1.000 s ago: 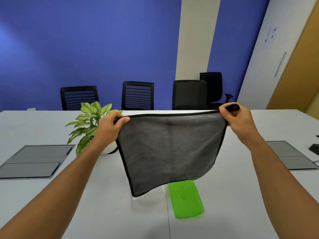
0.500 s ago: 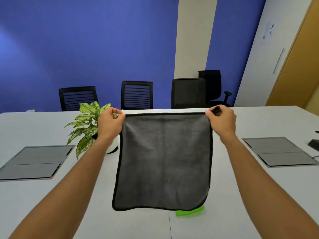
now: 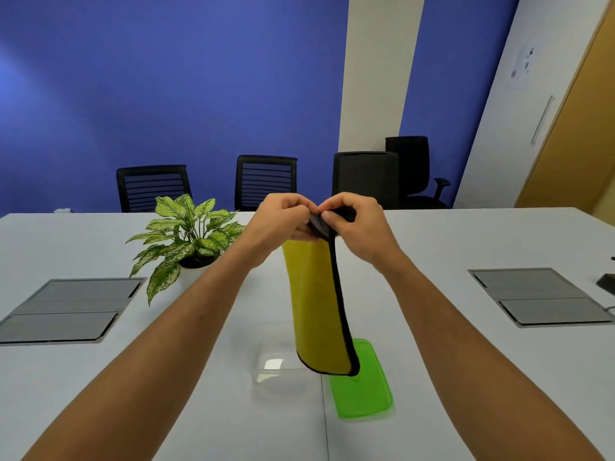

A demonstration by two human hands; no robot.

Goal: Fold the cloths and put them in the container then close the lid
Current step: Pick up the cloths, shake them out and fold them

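Note:
A cloth (image 3: 316, 304), yellow on the side that shows and edged in black, hangs folded in half lengthwise above the table. My left hand (image 3: 283, 221) and my right hand (image 3: 356, 224) meet at its top and both pinch the upper corners together. Below it a clear plastic container (image 3: 276, 367) stands open on the white table (image 3: 100, 377). The cloth's lower end hangs in front of the container's right side. A green lid (image 3: 366, 390) lies flat just right of the container.
A potted plant (image 3: 186, 234) stands at the left behind my left arm. Grey floor-box panels are set into the table at the left (image 3: 66, 307) and right (image 3: 539, 297). Black chairs (image 3: 266, 181) line the far edge.
My hands have come together from a wide spread, folding the cloth in half. Its grey face is now hidden and the yellow face shows. The container is uncovered to view.

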